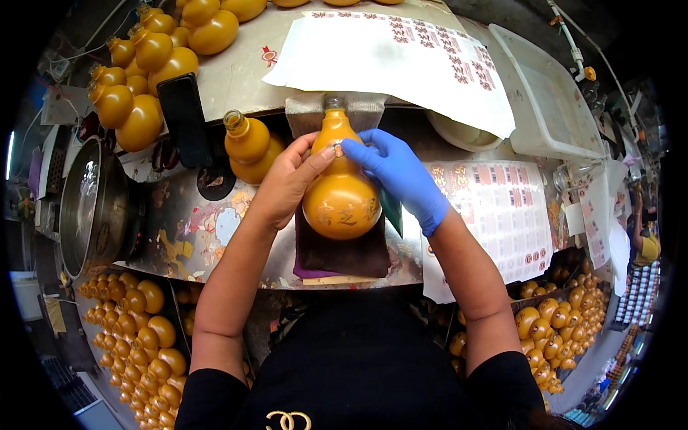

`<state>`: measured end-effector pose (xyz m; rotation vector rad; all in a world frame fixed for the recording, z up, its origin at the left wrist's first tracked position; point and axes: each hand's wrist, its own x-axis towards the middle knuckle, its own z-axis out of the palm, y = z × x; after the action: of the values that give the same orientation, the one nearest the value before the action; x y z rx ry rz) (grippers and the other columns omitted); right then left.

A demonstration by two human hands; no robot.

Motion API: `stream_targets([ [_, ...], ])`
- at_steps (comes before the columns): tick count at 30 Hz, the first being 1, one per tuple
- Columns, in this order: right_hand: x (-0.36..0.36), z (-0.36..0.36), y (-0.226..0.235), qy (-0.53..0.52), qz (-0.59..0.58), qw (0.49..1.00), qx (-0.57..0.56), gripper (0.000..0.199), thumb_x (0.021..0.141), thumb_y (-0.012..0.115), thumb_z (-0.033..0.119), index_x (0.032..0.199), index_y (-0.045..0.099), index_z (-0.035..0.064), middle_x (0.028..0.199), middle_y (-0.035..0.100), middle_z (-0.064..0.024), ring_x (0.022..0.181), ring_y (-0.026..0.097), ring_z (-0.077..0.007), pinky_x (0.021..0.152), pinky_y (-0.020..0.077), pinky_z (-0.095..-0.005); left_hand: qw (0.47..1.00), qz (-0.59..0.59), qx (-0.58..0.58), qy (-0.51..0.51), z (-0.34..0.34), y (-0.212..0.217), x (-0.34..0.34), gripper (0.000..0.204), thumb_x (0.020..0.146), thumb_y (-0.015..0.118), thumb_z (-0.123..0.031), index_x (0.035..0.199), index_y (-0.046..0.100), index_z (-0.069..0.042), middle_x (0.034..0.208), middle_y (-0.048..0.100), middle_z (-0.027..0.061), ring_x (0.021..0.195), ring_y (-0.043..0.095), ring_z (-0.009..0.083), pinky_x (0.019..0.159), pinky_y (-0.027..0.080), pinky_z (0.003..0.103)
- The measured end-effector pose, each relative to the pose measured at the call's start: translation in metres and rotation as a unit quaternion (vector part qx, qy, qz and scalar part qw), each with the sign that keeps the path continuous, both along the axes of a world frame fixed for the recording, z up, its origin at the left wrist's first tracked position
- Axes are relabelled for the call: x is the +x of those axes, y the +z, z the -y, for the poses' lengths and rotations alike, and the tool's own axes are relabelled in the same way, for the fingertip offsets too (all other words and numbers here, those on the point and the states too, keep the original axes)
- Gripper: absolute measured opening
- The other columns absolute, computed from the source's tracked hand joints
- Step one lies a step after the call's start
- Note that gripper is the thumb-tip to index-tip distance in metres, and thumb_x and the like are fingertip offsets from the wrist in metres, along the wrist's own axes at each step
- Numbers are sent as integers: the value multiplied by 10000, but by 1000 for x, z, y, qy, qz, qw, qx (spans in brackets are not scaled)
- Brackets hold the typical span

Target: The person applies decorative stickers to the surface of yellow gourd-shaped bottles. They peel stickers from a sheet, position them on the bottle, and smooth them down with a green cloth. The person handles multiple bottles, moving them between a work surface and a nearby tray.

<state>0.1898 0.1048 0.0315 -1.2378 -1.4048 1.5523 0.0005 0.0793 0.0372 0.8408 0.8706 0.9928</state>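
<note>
So the gourd bottle (341, 204) pointed neck-away from the person, long axis pretty much straight out, bare left hand (292, 173) and blue-gloved right hand (401, 172) half-curled, gripping its waist.

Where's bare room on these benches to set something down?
Upper table: patch between bottle cluster and large white sheet, bar a red sticker. Lower bench: stained strip between the metal pan and the left forearm. Crowded: the middle, where left hand and gloved right hand hold a gourd-shaped bottle by a dark cloth; and the right, under a label sheet.
</note>
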Motion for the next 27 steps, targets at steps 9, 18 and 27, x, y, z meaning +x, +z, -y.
stream_targets([
  [9, 0, 1, 4, 3, -12, 1000, -11, 531, 852, 692, 468, 1042, 624, -23, 780, 588, -29, 713, 528, -72, 666, 458, -229, 1000, -14, 4, -7, -2, 1, -1, 514, 947, 616, -287, 1321, 428, 11, 1166, 587, 90, 1070, 575, 132, 916, 469, 263],
  [18, -1, 2, 9, 23, -5, 999, -33, 543, 857, 688, 474, 1030, 604, -33, 818, 607, -46, 738, 545, -77, 685, 467, -223, 998, -54, 25, -1, -2, -3, 4, 515, 953, 604, -313, 1322, 440, 5, 1151, 589, 80, 1044, 579, 130, 899, 475, 262],
  [27, 2, 1, 3, 26, -60, 997, -43, 524, 859, 690, 461, 1031, 604, -26, 797, 581, -16, 732, 523, -66, 677, 452, -212, 997, 75, -28, -15, -5, -3, 1, 454, 958, 589, -296, 1298, 460, -24, 1173, 587, 67, 1058, 584, 145, 926, 467, 261],
])
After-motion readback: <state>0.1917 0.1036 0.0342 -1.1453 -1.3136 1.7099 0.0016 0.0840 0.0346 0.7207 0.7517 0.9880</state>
